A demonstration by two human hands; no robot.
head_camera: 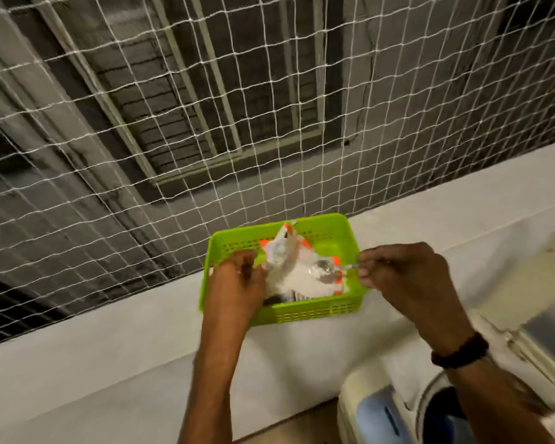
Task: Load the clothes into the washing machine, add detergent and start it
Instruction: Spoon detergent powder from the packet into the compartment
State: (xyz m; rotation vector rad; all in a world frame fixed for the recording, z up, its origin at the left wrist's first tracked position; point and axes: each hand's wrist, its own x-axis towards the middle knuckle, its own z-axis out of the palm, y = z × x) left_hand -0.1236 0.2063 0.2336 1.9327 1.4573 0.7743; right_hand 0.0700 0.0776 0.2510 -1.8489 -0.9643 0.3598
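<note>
A white and orange detergent packet [293, 267] lies in a bright green plastic basket [327, 307] on a pale ledge. My left hand [237, 280] grips the packet's left side. My right hand [407, 277] pinches the handle of a metal spoon [329, 270], whose bowl sits over the packet's open white inside. The washing machine [398, 411] shows at the bottom right, white with a blue panel and a round dark opening partly hidden by my right forearm.
The ledge [109, 341] runs across the frame in front of a white rope net [205, 123]. Behind the net is a grey building wall with a window. A raised white lid or panel [532, 283] stands at the right.
</note>
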